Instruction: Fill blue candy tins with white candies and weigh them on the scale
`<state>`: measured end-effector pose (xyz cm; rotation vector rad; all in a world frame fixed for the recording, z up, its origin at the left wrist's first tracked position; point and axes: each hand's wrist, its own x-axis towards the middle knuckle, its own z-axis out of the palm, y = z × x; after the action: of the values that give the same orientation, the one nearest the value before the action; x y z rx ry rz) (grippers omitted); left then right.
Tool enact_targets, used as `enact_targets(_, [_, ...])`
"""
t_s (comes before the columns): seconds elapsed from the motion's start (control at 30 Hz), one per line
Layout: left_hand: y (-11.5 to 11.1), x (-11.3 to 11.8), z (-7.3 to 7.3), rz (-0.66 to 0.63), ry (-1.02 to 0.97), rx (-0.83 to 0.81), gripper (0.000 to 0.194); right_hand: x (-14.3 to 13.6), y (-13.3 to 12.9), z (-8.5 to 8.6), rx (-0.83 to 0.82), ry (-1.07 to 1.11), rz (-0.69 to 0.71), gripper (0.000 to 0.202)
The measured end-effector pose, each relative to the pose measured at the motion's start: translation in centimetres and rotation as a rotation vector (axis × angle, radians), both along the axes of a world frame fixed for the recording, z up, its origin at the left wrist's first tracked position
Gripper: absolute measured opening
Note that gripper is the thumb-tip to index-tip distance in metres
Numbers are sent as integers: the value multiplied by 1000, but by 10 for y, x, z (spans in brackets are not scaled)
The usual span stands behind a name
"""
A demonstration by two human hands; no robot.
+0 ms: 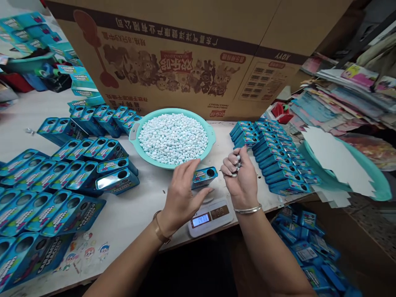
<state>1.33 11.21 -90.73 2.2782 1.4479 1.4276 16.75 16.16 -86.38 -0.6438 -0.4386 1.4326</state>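
My left hand (182,194) curves around a blue candy tin (204,177) with a round dark hole in its top, fingers behind and thumb in front. The tin is held upright over the white platform of a digital scale (211,216); its base is partly hidden. Beside it on the right, my right hand (241,177) is closed around several small pale candies (238,161), which show between the fingers. Just behind both hands stands a turquoise basin (212,138) heaped with white and pale-blue candies (173,138).
Rows of blue tins with open holes (58,173) fill the table's left side. More tins (278,161) stand in rows on the right. A large cardboard box (185,53) rises behind the basin. A turquoise tub (380,181) and a carton of loose tins (306,243) sit at right.
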Motion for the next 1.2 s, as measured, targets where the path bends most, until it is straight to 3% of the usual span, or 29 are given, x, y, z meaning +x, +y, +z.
enact_targets(0.2, [30, 22, -4, -68, 52, -165, 45, -21, 7, -5, 122, -203, -122, 36])
enact_targets(0.47, [35, 26, -7, -70, -14, -213, 23, -28, 7, -13, 209, -327, -123, 34])
enact_targets(0.67, [35, 26, -7, -68, 10, -216, 25, -26, 13, -8, 141, -228, -113, 32])
enact_targets(0.8, [35, 25, -7, -77, 37, -208, 44, -4, 19, 0, 5, -7, -11, 32])
enact_targets(0.93, [21, 6, 0, -99, -46, -68, 57, 35, 11, -5, -33, 159, 49, 29])
enact_targets(1.03, [-2, -17, 3, 26, -201, -4, 48, 61, -5, -19, -47, 224, 4, 28])
enact_targets(1.2, [-41, -48, -19, 212, -375, -134, 36, 77, -32, -51, -112, 246, -71, 26])
